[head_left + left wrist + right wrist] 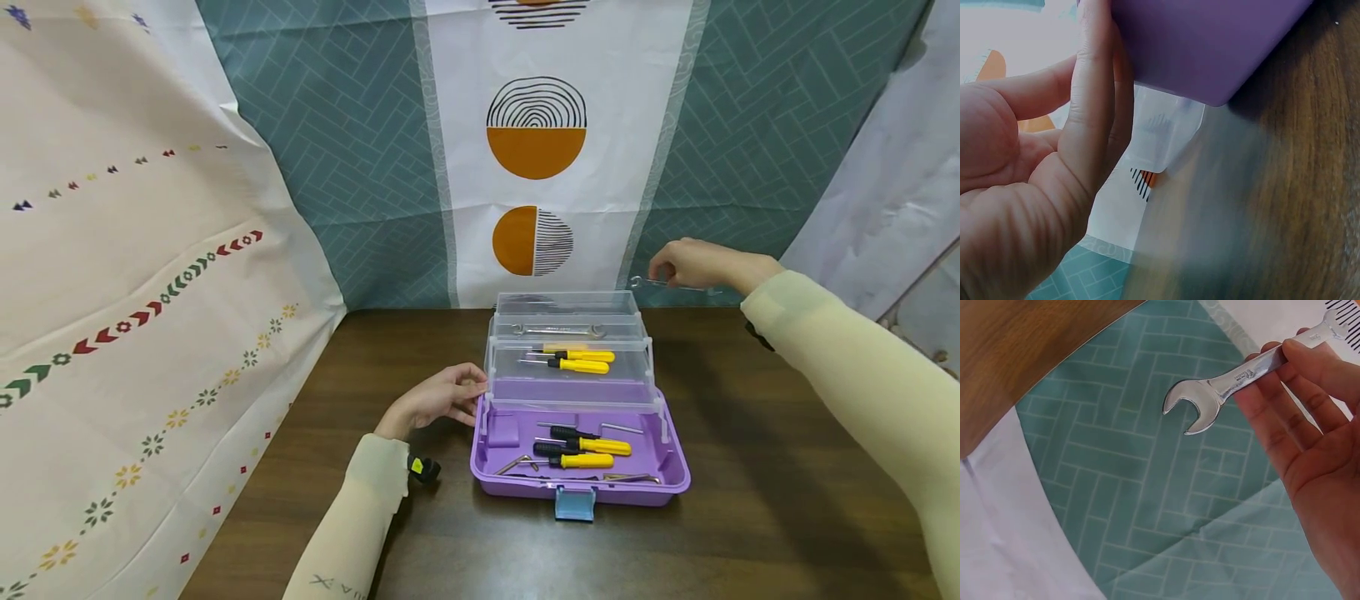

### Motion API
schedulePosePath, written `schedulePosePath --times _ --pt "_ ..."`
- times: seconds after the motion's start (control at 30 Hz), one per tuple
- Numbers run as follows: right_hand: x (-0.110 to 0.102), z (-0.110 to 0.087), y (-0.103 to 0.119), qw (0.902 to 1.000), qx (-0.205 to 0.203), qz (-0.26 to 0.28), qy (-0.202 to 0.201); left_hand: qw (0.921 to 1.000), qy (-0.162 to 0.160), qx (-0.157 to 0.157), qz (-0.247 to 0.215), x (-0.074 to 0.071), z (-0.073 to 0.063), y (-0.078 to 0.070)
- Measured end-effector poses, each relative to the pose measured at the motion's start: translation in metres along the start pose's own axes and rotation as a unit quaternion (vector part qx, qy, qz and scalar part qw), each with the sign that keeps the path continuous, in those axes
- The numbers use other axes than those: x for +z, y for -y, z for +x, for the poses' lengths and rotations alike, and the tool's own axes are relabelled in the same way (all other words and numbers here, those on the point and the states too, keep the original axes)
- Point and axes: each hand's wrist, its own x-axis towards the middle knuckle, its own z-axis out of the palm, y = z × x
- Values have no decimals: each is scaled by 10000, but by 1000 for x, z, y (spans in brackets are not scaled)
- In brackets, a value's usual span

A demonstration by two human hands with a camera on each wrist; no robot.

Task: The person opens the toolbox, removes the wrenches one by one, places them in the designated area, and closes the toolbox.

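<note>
My right hand [693, 265] is raised behind and to the right of the toolbox, pinching a silver open-end wrench [1235, 381] between thumb and fingers. The wrench's open jaw end points away from the palm in the right wrist view. At the left side of the purple toolbox [678, 467], my left hand [444, 396] touches the wall with fairly straight fingers; their tips are partly hidden in the left wrist view. The toolbox stands with its clear trays [570, 392] unfolded upward. Another wrench [558, 331] lies in an upper tray, with yellow-handled screwdrivers [577, 366] below it.
In the purple base lie several yellow and black screwdrivers [592, 461] and hex keys [632, 478]. A blue latch [574, 504] hangs at the front. The brown wooden table [465, 550] meets a patterned cloth [360, 167] at the back.
</note>
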Motion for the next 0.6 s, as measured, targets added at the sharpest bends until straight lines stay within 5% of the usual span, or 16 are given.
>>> schedulePosePath --times 0.6 --pt "16 -24 -36 9992 230 237 211 10000 29 29 -20 -1 0 2"
